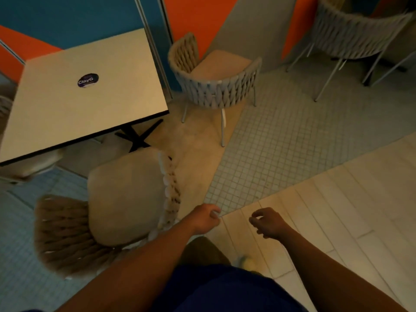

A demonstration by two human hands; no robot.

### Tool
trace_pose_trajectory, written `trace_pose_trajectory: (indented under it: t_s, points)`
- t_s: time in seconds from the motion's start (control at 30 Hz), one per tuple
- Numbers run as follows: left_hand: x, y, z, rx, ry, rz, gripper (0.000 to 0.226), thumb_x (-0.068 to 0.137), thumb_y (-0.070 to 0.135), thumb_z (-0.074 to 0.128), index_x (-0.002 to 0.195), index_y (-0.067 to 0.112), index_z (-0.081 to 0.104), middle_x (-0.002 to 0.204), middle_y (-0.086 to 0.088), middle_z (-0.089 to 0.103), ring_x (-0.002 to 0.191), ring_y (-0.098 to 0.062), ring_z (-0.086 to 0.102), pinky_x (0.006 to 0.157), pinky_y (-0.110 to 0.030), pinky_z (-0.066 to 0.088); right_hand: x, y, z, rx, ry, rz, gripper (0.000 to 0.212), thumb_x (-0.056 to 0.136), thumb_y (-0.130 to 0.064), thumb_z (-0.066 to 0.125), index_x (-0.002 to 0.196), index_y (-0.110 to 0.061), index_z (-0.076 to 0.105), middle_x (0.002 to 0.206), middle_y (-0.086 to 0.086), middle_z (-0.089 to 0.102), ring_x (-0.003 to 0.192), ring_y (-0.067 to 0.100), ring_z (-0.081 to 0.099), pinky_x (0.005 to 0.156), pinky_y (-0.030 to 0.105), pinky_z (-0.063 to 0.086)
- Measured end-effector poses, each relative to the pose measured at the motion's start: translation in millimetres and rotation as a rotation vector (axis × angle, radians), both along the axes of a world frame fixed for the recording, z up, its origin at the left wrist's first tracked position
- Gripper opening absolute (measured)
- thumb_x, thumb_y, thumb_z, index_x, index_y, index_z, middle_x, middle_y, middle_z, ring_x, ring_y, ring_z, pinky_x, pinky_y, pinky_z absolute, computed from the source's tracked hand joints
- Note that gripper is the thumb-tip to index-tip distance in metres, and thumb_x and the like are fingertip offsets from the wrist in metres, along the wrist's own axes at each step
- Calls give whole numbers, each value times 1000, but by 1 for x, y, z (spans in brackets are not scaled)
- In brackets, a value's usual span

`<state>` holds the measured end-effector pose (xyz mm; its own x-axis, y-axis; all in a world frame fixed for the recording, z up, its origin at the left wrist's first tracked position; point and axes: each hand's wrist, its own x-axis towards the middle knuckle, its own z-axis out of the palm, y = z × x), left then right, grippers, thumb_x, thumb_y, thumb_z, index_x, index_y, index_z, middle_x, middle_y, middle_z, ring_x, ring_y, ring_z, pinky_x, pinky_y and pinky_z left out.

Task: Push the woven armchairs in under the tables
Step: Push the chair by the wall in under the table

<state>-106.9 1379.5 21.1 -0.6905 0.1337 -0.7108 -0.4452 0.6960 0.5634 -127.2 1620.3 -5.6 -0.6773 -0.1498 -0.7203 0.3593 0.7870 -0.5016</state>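
A woven armchair (117, 203) with a beige cushion stands just below me, pulled out from the square cream table (85, 95). My left hand (206, 218) hovers beside its right armrest, fingers loosely curled, holding nothing. My right hand (267, 222) hangs over the pale floor planks, also loosely curled and holding nothing. A second woven armchair (216, 82) stands right of the table against the orange wall, turned away from it. A third woven armchair (353, 34) is at the top right beside another table.
The table has a black cross base (137, 136) and a dark round sticker (88, 80). Another chair's cushion (33, 163) shows under the table's near left edge. Small grey floor tiles (281, 143) stretch between the chairs. A blue and orange wall (90, 16) runs behind.
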Motion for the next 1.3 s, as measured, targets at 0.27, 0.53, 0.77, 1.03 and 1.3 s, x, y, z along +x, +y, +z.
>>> trace_pose_trajectory:
  t_s: [0.27,0.53,0.77,1.03,1.3]
  points:
    - [-120,-20,-28,-77,-42,-1,43,97,20,61,140,14,56,136,-9,60,120,-21,58,90,-22,46,-133,1,1,-42,-36,-5,37,97,-34,58,124,-9,62,96,16,73,87,31,73,58,29,54]
    - [-296,-62,-28,-71,-23,-26,40,96,20,62,135,13,58,110,-3,62,98,-14,59,79,-21,51,-299,-20,11,3,36,-65,43,99,-34,57,131,-5,58,105,14,71,88,25,71,77,38,58]
    - [-413,-82,-19,-74,-2,52,36,96,17,65,131,11,60,102,-4,62,95,-15,59,75,-18,49,-415,-52,15,-43,27,-41,34,97,-31,60,120,-7,66,116,12,68,98,25,69,81,36,56]
    - [-518,-94,-36,-126,-94,175,38,98,18,63,135,11,58,121,-9,61,102,-14,55,77,-18,47,-572,-75,4,-105,-98,-26,28,98,-29,57,113,-7,67,103,14,71,88,28,72,72,38,59]
    - [-645,-139,-38,-310,26,14,68,95,48,62,153,19,40,156,-6,43,139,-23,44,114,-33,38,-677,-131,-12,-204,-299,-361,35,96,-33,63,114,-4,61,107,15,66,86,28,70,73,49,63]
